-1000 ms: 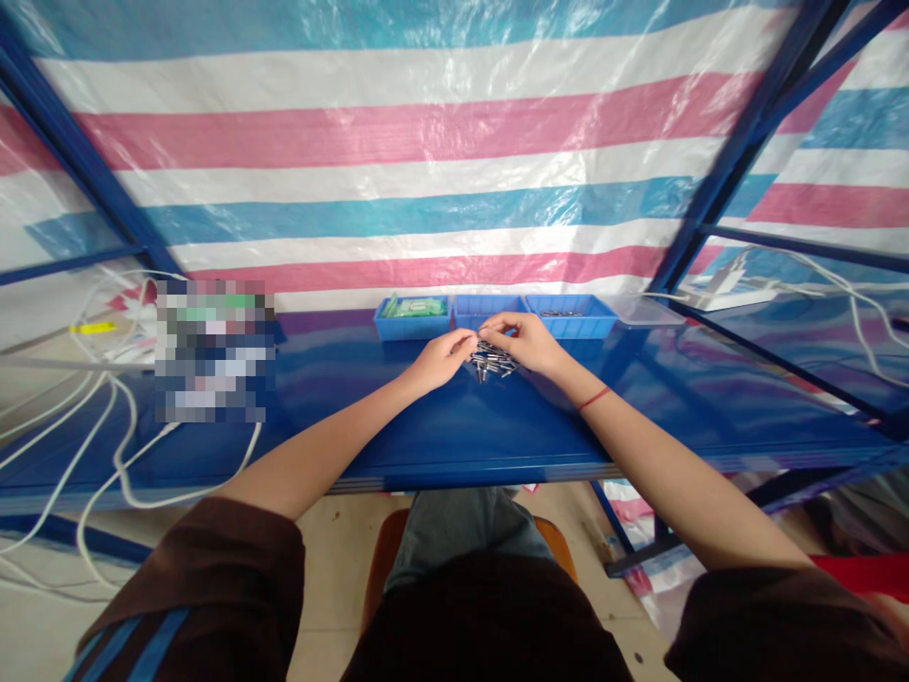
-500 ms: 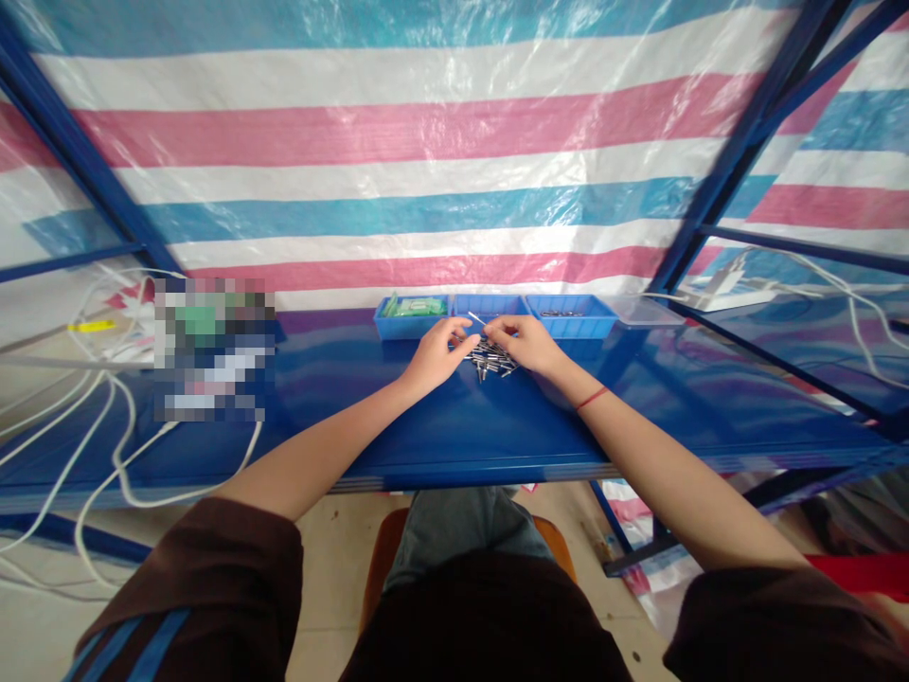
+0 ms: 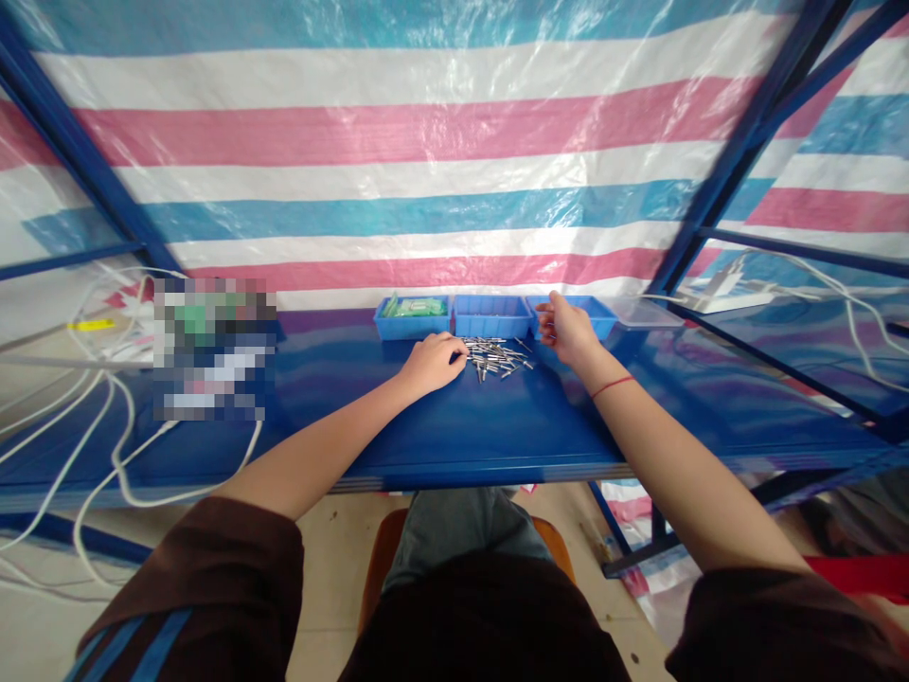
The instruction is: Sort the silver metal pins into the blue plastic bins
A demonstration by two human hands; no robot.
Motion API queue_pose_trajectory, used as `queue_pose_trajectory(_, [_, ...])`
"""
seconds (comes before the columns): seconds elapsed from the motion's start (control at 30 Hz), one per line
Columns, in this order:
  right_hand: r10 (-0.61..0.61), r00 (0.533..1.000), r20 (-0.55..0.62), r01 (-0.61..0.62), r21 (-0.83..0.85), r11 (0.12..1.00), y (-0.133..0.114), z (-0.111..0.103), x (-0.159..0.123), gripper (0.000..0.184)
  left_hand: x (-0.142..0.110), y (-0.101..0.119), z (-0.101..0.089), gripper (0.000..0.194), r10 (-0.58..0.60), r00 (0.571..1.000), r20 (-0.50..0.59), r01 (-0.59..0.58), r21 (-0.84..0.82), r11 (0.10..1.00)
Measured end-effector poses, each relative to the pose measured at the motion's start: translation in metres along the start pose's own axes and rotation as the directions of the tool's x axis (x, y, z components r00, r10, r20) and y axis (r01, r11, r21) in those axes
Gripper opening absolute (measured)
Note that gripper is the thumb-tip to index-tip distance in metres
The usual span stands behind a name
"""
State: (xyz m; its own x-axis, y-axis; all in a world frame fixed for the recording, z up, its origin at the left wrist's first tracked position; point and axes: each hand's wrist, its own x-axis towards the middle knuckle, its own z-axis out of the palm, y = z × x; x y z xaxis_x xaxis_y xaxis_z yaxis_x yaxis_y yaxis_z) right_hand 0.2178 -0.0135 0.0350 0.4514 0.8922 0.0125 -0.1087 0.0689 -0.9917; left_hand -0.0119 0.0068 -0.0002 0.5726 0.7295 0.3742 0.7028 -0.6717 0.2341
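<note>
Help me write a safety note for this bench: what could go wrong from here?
The loose metal pieces beside the left hand could scatter across the bench if nudged. The right hand, at the right bin, might knock its rim and shift it. White cables drape over the bench's front edge at left; an arm could perhaps snag one.

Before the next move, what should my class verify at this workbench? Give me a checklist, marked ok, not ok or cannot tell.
1. Metal pieces loosely heaped together on the blue table: ok.
2. Left hand at the heap's left edge: ok.
3. Right hand holding a piece: cannot tell; the fingertips are too small and blurred.
4. Left bin, middle bin and right bin lined up behind the heap: ok.
5. Unblocked view into the right bin: not ok; the right hand partly covers it.
</note>
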Motion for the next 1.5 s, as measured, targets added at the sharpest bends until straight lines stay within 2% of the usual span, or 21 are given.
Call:
queue_pose_trajectory(0.07, [-0.069, 0.994, 0.082, 0.074, -0.071, 0.995, 0.001, 0.005, -0.005, 0.032, 0.000, 0.001, -0.001, 0.019, 0.016, 1.000, 0.006, -0.016, 0.017, 1.000])
queue_pose_trajectory(0.13, [-0.168, 0.969, 0.181, 0.206, -0.213, 0.955, 0.004, 0.010, -0.008, 0.029, -0.001, 0.001, 0.000, 0.021, 0.025, 1.000, 0.004, -0.025, 0.034, 0.999])
queue_pose_trajectory(0.2, [-0.278, 0.913, 0.298, 0.379, -0.368, 0.849, 0.008, 0.014, -0.012, 0.026, -0.001, 0.001, 0.001, 0.024, 0.007, 1.000, -0.014, -0.006, 0.042, 0.999])
queue_pose_trajectory(0.27, [-0.347, 0.846, 0.405, 0.520, -0.481, 0.706, 0.012, 0.017, -0.015, 0.019, 0.000, -0.001, 0.003, 0.024, -0.047, 0.998, -0.046, 0.048, 0.002, 0.999])
queue_pose_trajectory(0.33, [-0.362, 0.802, 0.475, 0.592, -0.551, 0.588, 0.016, 0.020, -0.018, 0.007, 0.003, -0.004, 0.003, 0.021, -0.116, 0.991, -0.072, 0.108, -0.099, 0.989])
queue_pose_trajectory(0.4, [-0.360, 0.782, 0.509, 0.620, -0.581, 0.527, 0.018, 0.023, -0.021, 0.015, 0.006, -0.005, 0.003, 0.019, -0.172, 0.982, -0.083, 0.150, -0.223, 0.963])
queue_pose_trajectory(0.47, [-0.367, 0.771, 0.520, 0.633, -0.561, 0.534, 0.020, 0.026, -0.024, 0.015, 0.008, -0.004, 0.002, 0.018, -0.208, 0.974, -0.090, 0.169, -0.328, 0.930])
queue_pose_trajectory(0.53, [-0.377, 0.769, 0.517, 0.627, -0.495, 0.602, 0.021, 0.028, -0.026, 0.015, 0.009, -0.003, 0.001, 0.019, -0.222, 0.970, -0.095, 0.166, -0.403, 0.900])
queue_pose_trajectory(0.67, [-0.392, 0.772, 0.500, 0.589, -0.332, 0.737, 0.019, 0.030, -0.028, 0.024, 0.009, 0.002, 0.001, 0.020, -0.174, 0.980, -0.093, 0.112, -0.465, 0.878])
queue_pose_trajectory(0.8, [-0.425, 0.758, 0.494, 0.589, -0.238, 0.772, 0.015, 0.030, -0.031, 0.024, 0.009, 0.003, 0.002, 0.022, -0.129, 0.988, -0.084, 0.070, -0.501, 0.862])
queue_pose_trajectory(0.93, [-0.447, 0.735, 0.509, 0.609, -0.208, 0.765, 0.014, 0.031, -0.032, 0.023, 0.009, 0.003, 0.002, 0.023, -0.119, 0.990, -0.074, 0.061, -0.531, 0.845])
queue_pose_trajectory(1.13, [-0.500, 0.694, 0.518, 0.674, -0.221, 0.705, 0.014, 0.032, -0.034, 0.023, 0.009, 0.005, 0.005, 0.026, -0.110, 0.992, -0.060, 0.050, -0.612, 0.789])
queue_pose_trajectory(1.3, [-0.523, 0.673, 0.524, 0.709, -0.254, 0.658, 0.013, 0.031, -0.034, 0.023, 0.008, 0.007, 0.005, 0.018, -0.064, 0.983, -0.174, -0.056, -0.610, 0.791])
queue_pose_trajectory(1.4, [-0.543, 0.666, 0.512, 0.729, -0.289, 0.621, 0.015, 0.031, -0.032, 0.022, 0.007, 0.007, 0.003, 0.014, -0.091, 0.960, -0.263, -0.076, -0.561, 0.824])
queue_pose_trajectory(1.5, [-0.558, 0.639, 0.530, 0.758, -0.307, 0.576, 0.017, 0.030, -0.029, 0.022, 0.006, 0.007, 0.001, 0.011, -0.105, 0.935, -0.340, -0.091, -0.515, 0.852])
